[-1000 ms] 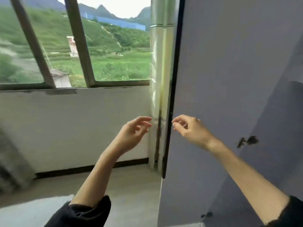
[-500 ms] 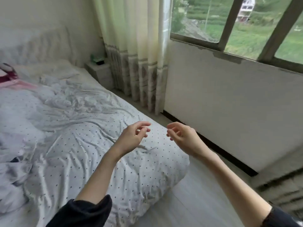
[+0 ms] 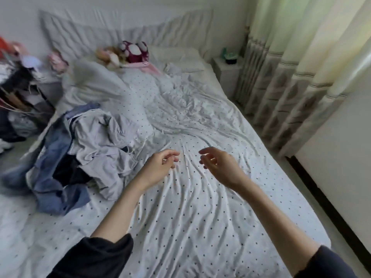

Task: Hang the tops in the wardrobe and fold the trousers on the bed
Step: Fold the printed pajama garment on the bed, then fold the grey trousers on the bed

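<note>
A heap of clothes (image 3: 84,149) lies on the left side of the bed (image 3: 200,197): grey, blue denim and black garments tangled together. The bed has a white sheet with small dark dots. My left hand (image 3: 160,165) hovers over the middle of the bed, just right of the heap, fingers loosely curled and holding nothing. My right hand (image 3: 218,167) hangs beside it, a little apart, also loosely curled and holding nothing. The wardrobe is out of view.
Plush toys (image 3: 130,51) and a pillow (image 3: 176,55) lie at the headboard. A small nightstand (image 3: 226,71) stands right of the bed, with pale curtains (image 3: 297,67) beside it. A cluttered rack (image 3: 18,91) stands at the left. A strip of floor (image 3: 313,197) runs along the bed's right side.
The view has swung left from the wardrobe door and window to the bed. Both hands stay raised and hold nothing, now over the sheet near the clothes heap.
</note>
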A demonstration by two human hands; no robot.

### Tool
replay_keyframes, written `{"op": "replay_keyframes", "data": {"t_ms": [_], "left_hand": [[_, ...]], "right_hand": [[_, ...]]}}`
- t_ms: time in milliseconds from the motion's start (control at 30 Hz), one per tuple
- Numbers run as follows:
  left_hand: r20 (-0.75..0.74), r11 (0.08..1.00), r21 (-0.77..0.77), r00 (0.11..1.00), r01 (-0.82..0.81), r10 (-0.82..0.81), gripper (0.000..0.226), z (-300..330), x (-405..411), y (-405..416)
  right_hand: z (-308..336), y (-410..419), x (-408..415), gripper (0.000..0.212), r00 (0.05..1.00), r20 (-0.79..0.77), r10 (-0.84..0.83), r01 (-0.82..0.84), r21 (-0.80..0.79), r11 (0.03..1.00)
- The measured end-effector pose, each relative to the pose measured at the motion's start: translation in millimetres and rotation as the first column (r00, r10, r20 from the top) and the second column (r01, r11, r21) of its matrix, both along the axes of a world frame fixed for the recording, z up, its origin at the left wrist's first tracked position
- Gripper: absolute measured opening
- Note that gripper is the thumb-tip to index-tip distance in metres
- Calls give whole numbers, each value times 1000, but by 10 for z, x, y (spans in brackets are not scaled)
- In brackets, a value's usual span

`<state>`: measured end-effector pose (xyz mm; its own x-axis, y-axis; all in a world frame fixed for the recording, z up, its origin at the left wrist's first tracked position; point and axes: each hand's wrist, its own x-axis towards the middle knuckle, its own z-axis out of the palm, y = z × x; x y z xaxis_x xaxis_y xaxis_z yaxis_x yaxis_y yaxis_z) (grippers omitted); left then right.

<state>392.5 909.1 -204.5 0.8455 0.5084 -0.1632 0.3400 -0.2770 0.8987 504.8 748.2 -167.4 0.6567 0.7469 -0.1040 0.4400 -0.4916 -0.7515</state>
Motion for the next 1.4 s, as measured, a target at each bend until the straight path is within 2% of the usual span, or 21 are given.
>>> {"op": "replay_keyframes", "data": {"t_ms": [200, 333, 533, 633, 800, 933, 1000, 1100, 1167, 1200, 1233, 1300, 1333, 1400], "left_hand": [[9, 973, -30, 974, -228, 228, 28, -189, -203, 476], [-36, 937, -81, 940, -341, 339, 29, -330, -483, 766], [-116, 874, -107, 879, -473, 462, 22, -599, -1084, 1403], [-210, 872, -100, 867, -479, 452, 21, -877, -1477, 1850], [-324, 872, -61, 836, -485, 442, 30, -1314, -1987, 2666], [-340, 864, 44, 806, -502, 485, 32, -1610, -2154, 3283], [-301, 870, 105, 818, -482, 490, 32, -1692, -2118, 3448], [-247, 882, 115, 846, -458, 472, 31, -1822, -2005, 3686], [-227, 884, 122, 855, -451, 467, 31, -1924, -1962, 3810], [-222, 882, 130, 854, -452, 470, 31, -1965, -1950, 3862], [-219, 882, 129, 854, -454, 472, 31, -2000, -1946, 3909], [-215, 884, 141, 857, -446, 467, 32, -2034, -1932, 3975], [-208, 884, 151, 860, -443, 467, 33, -2040, -1918, 4004], [-172, 879, 191, 867, -437, 469, 42, -2043, -1895, 3992]], "right_hand": [[-66, 820, 136, 25, 973, 9, 229, -229, -1, 973], [-167, 1342, 45, 25, 930, -28, 365, -366, -33, 930], [-447, 2238, -344, 26, 881, -87, 466, -470, -39, 882], [-712, 2768, -654, 27, 874, -138, 467, -480, -79, 874], [-1278, 3628, -1128, 29, 886, -195, 421, -459, -229, 859], [-1695, 4286, -1226, 32, 908, -166, 384, -419, -349, 838], [-1811, 4550, -1177, 36, 933, -139, 331, -359, -352, 864], [-2018, 5071, -1120, 61, 952, -73, 296, -302, -363, 881], [-2144, 5420, -1147, 75, 969, -113, 220, -247, -387, 889], [-2201, 5567, -1162, 73, 975, -155, 158, -206, -380, 902], [-2263, 5679, -1182, 61, 977, -191, 94, -159, -363, 918], [-2356, 5783, -1192, 21, 979, -200, -30, -33, -301, 953], [-2358, 5797, -1185, 11, 975, -204, -84, 26, -273, 962], [-2335, 5723, -1184, 18, 950, -281, -135, 70, -229, 971]]}}
